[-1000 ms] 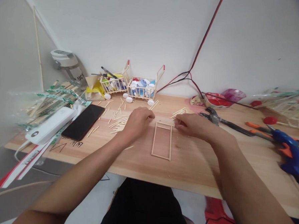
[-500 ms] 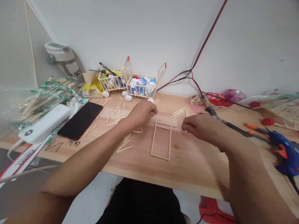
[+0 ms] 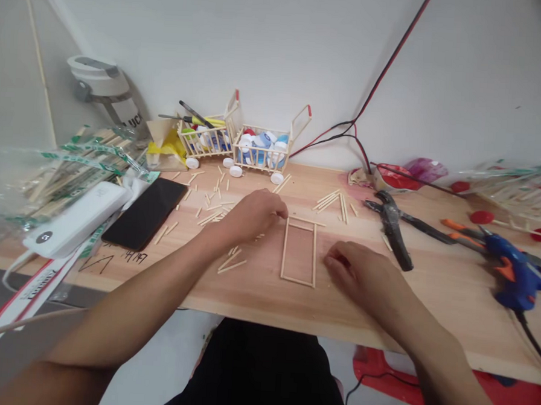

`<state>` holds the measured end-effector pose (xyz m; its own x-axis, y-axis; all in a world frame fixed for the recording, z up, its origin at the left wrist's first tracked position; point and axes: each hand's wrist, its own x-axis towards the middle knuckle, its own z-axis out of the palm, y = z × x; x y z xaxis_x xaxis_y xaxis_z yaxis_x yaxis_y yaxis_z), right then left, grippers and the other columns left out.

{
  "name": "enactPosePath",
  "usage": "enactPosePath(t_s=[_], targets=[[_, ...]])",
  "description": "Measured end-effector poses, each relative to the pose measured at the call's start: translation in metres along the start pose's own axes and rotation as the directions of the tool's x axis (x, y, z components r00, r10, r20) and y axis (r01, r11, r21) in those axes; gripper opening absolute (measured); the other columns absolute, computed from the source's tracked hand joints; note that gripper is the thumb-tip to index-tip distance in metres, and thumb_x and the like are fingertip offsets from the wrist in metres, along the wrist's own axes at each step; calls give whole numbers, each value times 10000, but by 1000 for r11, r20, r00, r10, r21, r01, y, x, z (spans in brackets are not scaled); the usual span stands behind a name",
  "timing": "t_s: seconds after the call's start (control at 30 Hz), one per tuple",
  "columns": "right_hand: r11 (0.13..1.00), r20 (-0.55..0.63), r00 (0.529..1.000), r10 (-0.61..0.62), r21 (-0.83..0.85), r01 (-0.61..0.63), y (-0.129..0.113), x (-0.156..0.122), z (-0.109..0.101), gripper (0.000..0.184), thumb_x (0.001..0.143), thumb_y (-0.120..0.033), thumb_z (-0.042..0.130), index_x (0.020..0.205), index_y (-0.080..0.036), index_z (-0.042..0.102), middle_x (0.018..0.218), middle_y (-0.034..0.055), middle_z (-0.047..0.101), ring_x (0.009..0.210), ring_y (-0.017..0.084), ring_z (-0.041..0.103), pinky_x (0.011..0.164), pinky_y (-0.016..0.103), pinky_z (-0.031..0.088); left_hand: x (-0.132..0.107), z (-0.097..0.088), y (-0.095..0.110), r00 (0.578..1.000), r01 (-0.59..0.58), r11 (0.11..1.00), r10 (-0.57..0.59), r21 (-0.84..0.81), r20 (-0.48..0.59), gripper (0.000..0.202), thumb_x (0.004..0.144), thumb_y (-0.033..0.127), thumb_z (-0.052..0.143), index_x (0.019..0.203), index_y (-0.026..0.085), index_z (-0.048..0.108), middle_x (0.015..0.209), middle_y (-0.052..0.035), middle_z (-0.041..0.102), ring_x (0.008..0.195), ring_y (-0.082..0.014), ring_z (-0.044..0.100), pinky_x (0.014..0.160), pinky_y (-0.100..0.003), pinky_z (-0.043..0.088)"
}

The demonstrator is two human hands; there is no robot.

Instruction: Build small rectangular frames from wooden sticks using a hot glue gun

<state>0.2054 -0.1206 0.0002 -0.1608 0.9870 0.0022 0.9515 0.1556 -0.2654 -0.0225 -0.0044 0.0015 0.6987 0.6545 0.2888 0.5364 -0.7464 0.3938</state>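
Observation:
A flat rectangular frame of thin wooden sticks (image 3: 297,281) lies on the table in front of me. Its top stick pokes out past the right side. My left hand (image 3: 259,215) is closed, with its fingertips at the frame's upper left corner; whatever they pinch is hidden. To the frame's right, my right hand (image 3: 355,268) hovers low with loosely bent fingers and a gap by the thumb, and nothing shows between them. Cut sticks (image 3: 328,201) lie beyond the frame, and more short sticks (image 3: 215,215) are scattered beside my left hand, partly covered by it.
Two small stick carts (image 3: 259,156) filled with bottle caps stand by the wall. To the left are a black phone (image 3: 145,214), a white power strip (image 3: 77,219) and bagged sticks (image 3: 67,174). On the right lie black-handled cutters (image 3: 393,230) and a blue glue gun (image 3: 516,270).
My right hand has come down towards me, away from the cut sticks, uncovering the cutters. The left hand has come closer to the frame's upper left corner. The view has shifted slightly.

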Motion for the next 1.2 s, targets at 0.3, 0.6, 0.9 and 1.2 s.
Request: enactPosePath(t_s=[0.3, 0.6, 0.9, 1.2], targets=[[991, -212, 968, -131, -28, 128, -16, 36, -3, 160, 906, -269, 509, 957, -204, 645, 921, 75, 627, 902, 233, 567, 706, 314, 407, -1, -2, 7, 999, -33, 998, 35, -52, 30, 205, 774, 82, 569, 807, 202, 732, 830, -3, 723, 843, -154, 623, 804, -275, 434], [959, -34, 982, -185, -224, 173, -29, 66, 4, 98, 865, -216, 561, 885, -181, 650, 893, 95, 617, 882, 240, 540, 699, 312, 383, -2, -3, 4, 999, -20, 998, 23, -58, 43, 221, 762, 91, 564, 817, 208, 744, 803, 1, 728, 794, -146, 631, 765, -265, 432], [951, -39, 964, -261, -183, 250, -25, 65, -6, 117, 868, -191, 521, 829, -177, 630, 843, 84, 616, 865, 237, 538, 778, 342, 395, -4, -3, 2, 1000, -11, 1000, 12, -24, 16, 217, 760, 102, 558, 818, 191, 748, 827, -18, 734, 812, -166, 637, 774, -281, 438], [956, 84, 953, -292, -1, 293, -43, 10, -4, 105, 871, -193, 537, 800, -187, 615, 809, 60, 608, 799, 206, 533, 734, 330, 412, -5, 1, 1, 1000, -25, 997, 25, -74, -2, 220, 747, 95, 548, 774, 177, 750, 791, -29, 729, 777, -160, 633, 740, -271, 441]])
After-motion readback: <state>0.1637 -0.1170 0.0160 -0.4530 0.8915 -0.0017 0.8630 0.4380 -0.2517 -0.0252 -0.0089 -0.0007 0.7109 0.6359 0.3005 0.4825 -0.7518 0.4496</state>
